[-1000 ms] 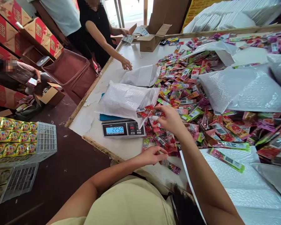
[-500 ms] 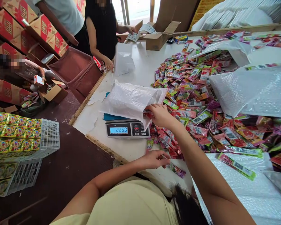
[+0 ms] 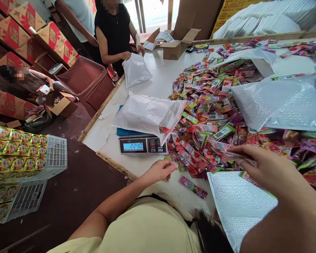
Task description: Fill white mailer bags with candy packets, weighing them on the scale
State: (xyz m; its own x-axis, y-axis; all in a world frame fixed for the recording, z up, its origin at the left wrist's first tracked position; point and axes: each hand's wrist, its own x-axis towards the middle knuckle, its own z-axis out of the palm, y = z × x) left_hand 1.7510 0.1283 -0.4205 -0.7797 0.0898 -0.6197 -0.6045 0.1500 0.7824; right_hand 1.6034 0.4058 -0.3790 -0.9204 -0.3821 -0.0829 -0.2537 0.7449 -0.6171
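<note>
On the digital scale (image 3: 143, 144) rests a white bubble mailer (image 3: 148, 112), its mouth facing right and a red packet showing inside; the display reads 2240. My left hand (image 3: 161, 171) is closed in front of the scale, fingers curled together beside a small green packet; what they hold, if anything, is hidden. Over the right side of the pile of snack packets (image 3: 200, 140), my right hand (image 3: 271, 172) pinches a thin snack packet (image 3: 233, 154) between thumb and fingers. A single purple packet (image 3: 193, 187) lies near the table's front edge.
More bubble mailers (image 3: 287, 102) lie on the pile, and another mailer (image 3: 239, 196) is at front right. Across the table a person in black handles a mailer (image 3: 138, 70) near an open carton (image 3: 173, 47). Crates of yellow packs (image 3: 56, 151) stand on the floor at left.
My right hand has left the mailer's mouth and moved right, now with a packet. The reading fell from 2250 to 2240. My left hand shifted slightly left. The person opposite now grips their mailer with both hands.
</note>
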